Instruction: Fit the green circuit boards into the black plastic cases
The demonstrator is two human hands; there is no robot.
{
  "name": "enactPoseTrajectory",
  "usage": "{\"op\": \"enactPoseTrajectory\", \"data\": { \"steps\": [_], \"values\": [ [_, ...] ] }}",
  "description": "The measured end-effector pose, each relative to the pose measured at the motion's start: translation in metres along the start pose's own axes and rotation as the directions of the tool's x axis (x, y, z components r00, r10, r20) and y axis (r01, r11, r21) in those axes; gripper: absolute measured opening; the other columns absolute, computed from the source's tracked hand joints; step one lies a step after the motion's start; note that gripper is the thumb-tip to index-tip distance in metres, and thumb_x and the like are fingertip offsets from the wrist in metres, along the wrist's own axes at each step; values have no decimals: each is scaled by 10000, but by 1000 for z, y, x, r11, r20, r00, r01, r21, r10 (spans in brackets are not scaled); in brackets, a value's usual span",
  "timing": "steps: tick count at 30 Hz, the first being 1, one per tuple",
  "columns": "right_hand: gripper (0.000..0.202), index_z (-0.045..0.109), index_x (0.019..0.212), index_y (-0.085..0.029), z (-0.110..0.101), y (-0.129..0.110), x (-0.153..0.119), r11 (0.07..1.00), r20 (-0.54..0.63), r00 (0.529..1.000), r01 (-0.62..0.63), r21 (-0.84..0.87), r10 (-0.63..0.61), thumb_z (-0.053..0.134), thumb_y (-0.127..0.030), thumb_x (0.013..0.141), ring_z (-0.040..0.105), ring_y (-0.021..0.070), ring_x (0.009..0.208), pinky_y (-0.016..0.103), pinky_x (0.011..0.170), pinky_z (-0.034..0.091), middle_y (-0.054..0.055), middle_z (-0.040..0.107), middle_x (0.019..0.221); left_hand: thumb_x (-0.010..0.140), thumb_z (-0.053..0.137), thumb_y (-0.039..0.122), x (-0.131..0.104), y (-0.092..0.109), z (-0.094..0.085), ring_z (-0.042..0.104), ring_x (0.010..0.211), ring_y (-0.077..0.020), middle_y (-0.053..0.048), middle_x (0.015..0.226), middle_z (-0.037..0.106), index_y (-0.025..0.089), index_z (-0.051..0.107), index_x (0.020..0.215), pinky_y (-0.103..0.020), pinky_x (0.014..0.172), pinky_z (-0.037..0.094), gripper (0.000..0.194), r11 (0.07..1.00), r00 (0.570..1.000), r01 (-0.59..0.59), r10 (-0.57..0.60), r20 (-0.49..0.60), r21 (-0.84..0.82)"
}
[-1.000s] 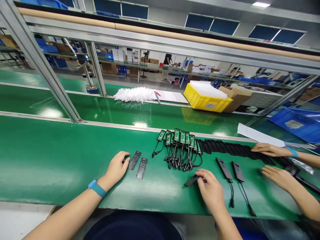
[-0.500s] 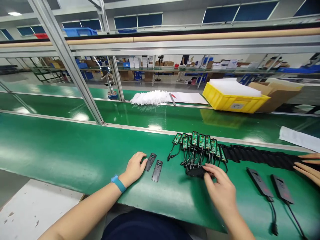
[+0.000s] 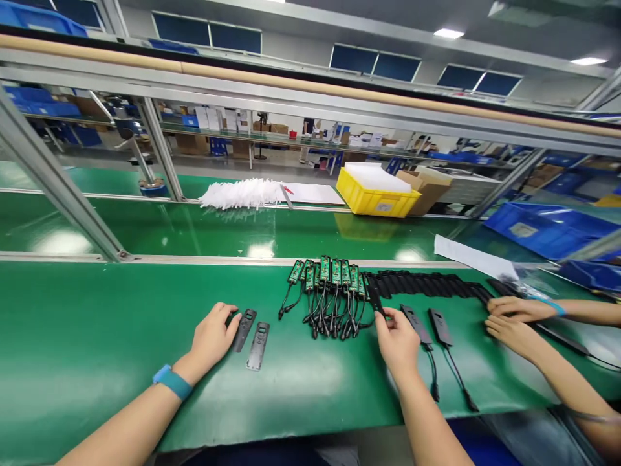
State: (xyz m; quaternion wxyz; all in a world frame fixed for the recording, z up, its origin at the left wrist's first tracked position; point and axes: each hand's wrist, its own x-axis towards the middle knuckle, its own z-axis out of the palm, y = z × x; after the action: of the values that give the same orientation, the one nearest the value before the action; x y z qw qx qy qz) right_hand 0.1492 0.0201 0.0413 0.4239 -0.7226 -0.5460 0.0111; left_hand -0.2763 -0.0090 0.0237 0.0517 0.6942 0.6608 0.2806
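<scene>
on glossy green tabletop [image 3: 121,323], slim black cover [image 3: 376,298] in pinched right hand [image 3: 400,343], half-uncurled left hand [image 3: 212,338] beside oblong plates [image 3: 257,349]

Green bench [image 3: 301,395], cabled circuit boards [image 3: 336,272], row of black covers [image 3: 422,285], two flat panels [image 3: 257,349], two cabled units [image 3: 440,328]

The table [image 3: 291,408] has a smooth, glossy green surface. Near left, the two dark covers [image 3: 257,346] appear plastic with a satin sheen; the far yellow bin [image 3: 366,198] is smooth plastic, the carton [image 3: 431,194] beside it matt cardboard, the left post [image 3: 58,184] smooth metal.
</scene>
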Motion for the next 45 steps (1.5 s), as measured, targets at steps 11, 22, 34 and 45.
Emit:
{"op": "enactPoseTrajectory", "data": {
  "steps": [11,22,34,45],
  "values": [
    [279,694,943,-149,36,23,143,931,107,987,152,-331,-123,478,-253,799,595,237,843,330,760,424,113,662,890,912,444,416,24,-5,14,648,748,-184,-5,866,713,239,665,897,-266,659,471,284,997,997,71,-71,-12,-9],
    [300,725,969,-104,89,34,211,890,305,944,240,-387,-122,499,-180,788,600,312,927,399,799,409,193,681,945,904,466,414,24,-6,18,652,726,-180,-14,841,714,229,666,889,-271,668,494,273,995,994,99,-98,-40,8],
    [324,680,743,-184,55,-51,101,994,236,965,109,19,-111,509,-453,802,600,204,598,296,583,416,47,665,628,919,452,393,21,10,7,634,778,-189,-60,893,675,209,646,978,-316,721,515,275,994,997,29,-37,-74,-103],
    [265,677,980,-172,99,-125,7,761,268,766,632,-148,-584,600,-374,827,359,376,1275,565,995,266,173,511,1339,797,619,496,-40,56,-7,124,1427,-404,-180,1565,121,202,238,1480,-632,1091,235,836,944,931,-327,329,157,-36]
  ]
}}
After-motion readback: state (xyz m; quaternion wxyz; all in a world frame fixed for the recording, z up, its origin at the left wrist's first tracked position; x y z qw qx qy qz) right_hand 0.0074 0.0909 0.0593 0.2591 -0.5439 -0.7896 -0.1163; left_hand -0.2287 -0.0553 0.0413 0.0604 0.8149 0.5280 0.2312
